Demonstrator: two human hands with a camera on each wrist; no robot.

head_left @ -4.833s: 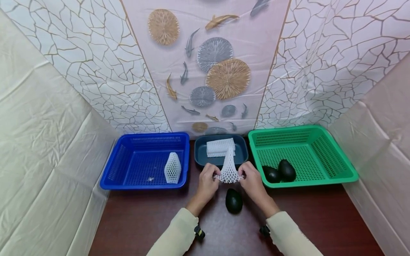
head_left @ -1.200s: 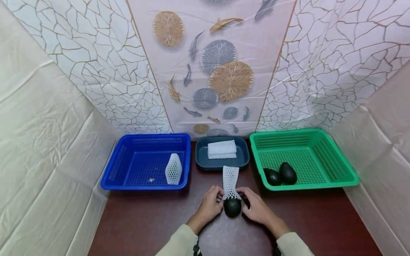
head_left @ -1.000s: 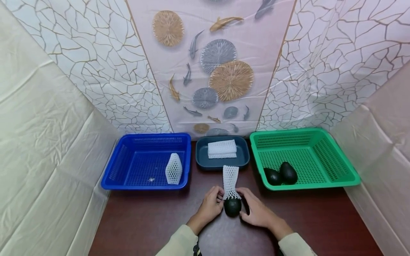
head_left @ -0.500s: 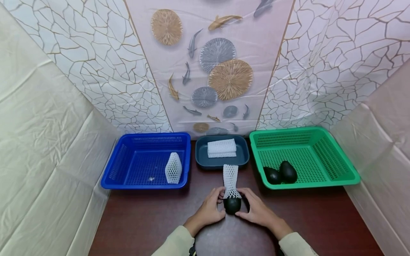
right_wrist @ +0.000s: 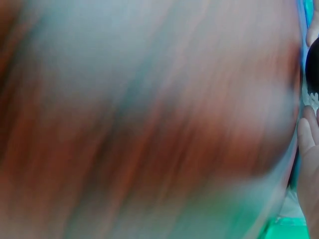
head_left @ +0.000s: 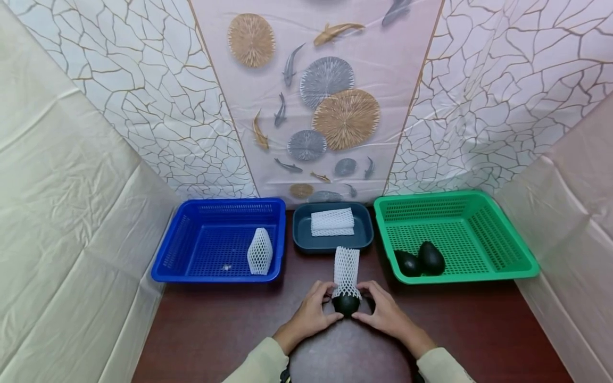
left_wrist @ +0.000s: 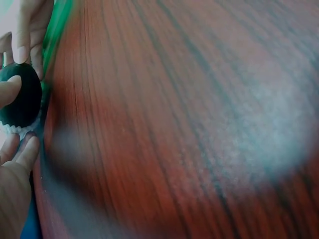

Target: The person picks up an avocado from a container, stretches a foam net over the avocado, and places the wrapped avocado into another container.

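A dark green avocado (head_left: 346,305) lies on the table with its upper part inside a white foam net sleeve (head_left: 347,268); its rounded end is bare. From the left, my left hand (head_left: 308,315) holds the sleeve's rim with its fingers, thumb at the avocado's bare end. My right hand (head_left: 389,316) does likewise from the right, the two thumbs almost meeting. Dark avocado skin (left_wrist: 25,99) and the sleeve's white edge (left_wrist: 19,130) show between fingers in the left wrist view. The right wrist view catches only part of the avocado (right_wrist: 313,67) at its edge.
A blue basket (head_left: 191,277) at left holds one netted avocado (head_left: 260,252). Behind my hands, a dark tray (head_left: 301,243) contains folded foam nets (head_left: 332,222). The green basket (head_left: 479,275) at right holds two bare avocados (head_left: 431,259). Patterned cloth (head_left: 330,175) hangs behind.
Earlier, my hands stretched the sleeve's mouth above the bare avocado. The sleeve then went over its top. Over the last second both thumbs have come round to the avocado's near end.
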